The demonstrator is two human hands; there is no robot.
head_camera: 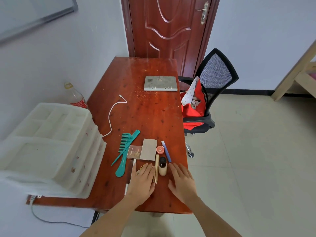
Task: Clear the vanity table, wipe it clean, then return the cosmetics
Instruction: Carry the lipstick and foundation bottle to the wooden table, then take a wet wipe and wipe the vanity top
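Two bare forearms, no sleeves visible; hands, left and right, ungloved, ringless.

Teal combs, red-brown knotted table, blue tube, grey notebook

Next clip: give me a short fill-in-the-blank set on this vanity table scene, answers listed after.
1. The two teal plastic combs lie ___ of the grey rectangular compact.
2. The white charging cable lies on the ___ wooden table.
3. Both the left hand and right hand hold ___.

Answers: left; red-brown; nothing
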